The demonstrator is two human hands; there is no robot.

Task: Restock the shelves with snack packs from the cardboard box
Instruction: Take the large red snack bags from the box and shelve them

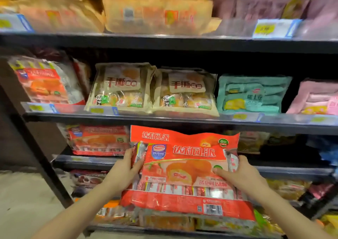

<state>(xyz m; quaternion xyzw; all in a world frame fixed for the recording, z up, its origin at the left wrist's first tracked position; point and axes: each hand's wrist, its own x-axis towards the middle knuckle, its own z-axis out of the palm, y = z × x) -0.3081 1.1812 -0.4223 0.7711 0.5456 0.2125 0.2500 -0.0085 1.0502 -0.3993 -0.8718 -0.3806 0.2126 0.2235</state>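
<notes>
Two bare forearms come up from the near edge, one from lower left, one from lower right, converging on a large red snack pack [184,167]. Left hand [124,167] grips the pack's left side, thumb on the front face, fingers wrapped behind. Right hand [239,174] grips the right side the same way, thumb lying across the printed cake picture. Hands well apart, one on each side, the pack spanning between them.

Pack held upright, face toward the camera, slightly tilted, barcode at its lower right corner. It sits in front of the third shelf [87,161] down; its top edge overlaps the front lip of the middle shelf [182,119] above. Whether its base touches anything cannot be told.

Room for moving: just left of the held pack, a matching red pack [98,140] stands on the third shelf. To the right, that shelf's goods are dark and blurred. A dark upright post [42,156] slants down the left side, pale floor [22,198] beyond it.

Middle shelf, left to right: a red-and-clear pack [45,83], two beige bread packs [151,88] side by side (touching), a mint-green pack [252,94], a pink pack [318,99] cut by the right edge. Price tags [270,29] line the shelf lips. Top shelf carries beige bags [157,13], heavily blurred. Lower shelves hold more packs, indistinct.
</notes>
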